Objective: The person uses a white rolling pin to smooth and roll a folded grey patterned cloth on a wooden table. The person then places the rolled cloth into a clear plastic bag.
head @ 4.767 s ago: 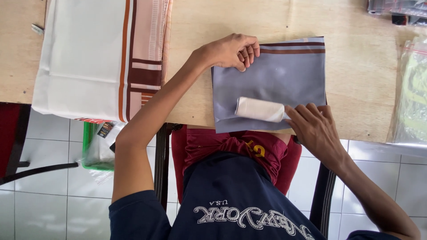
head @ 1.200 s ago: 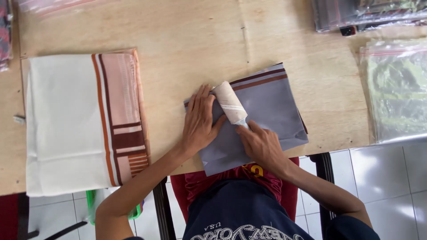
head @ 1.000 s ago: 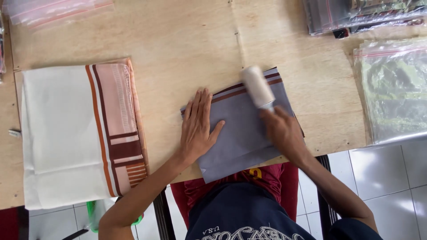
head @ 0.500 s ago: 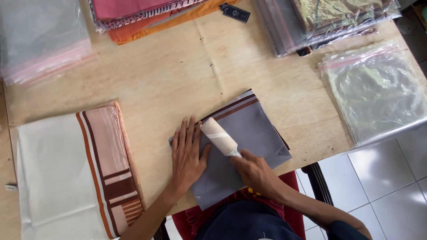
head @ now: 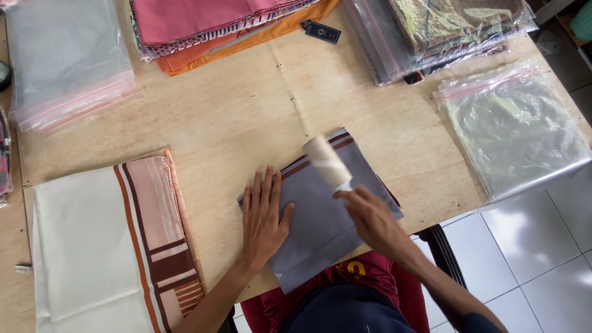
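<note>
Left hand [head: 264, 217] flat and open, fingers spread, pressing the folded grey cloth with maroon-striped border [head: 320, 228] at the near edge of the plywood bench [head: 246, 117]. Right hand [head: 365, 213] closed around the handle of a pale cylindrical lint roller [head: 327, 162] — roller lying on the cloth's far part, blurred. Near the bench's left edge, a folded cream cloth with peach and brown bands [head: 105, 246]; at the right edge, a clear plastic zip bag [head: 515, 126].

The folded cloth [head: 320, 228] is plain grey with dark brown and white stripes along one edge, and the lint roller [head: 327, 161] is cream. The larger folded cloth [head: 105, 246] is off-white with a peach, brown-striped border; the tabletop [head: 234, 123] is pale wood.
</note>
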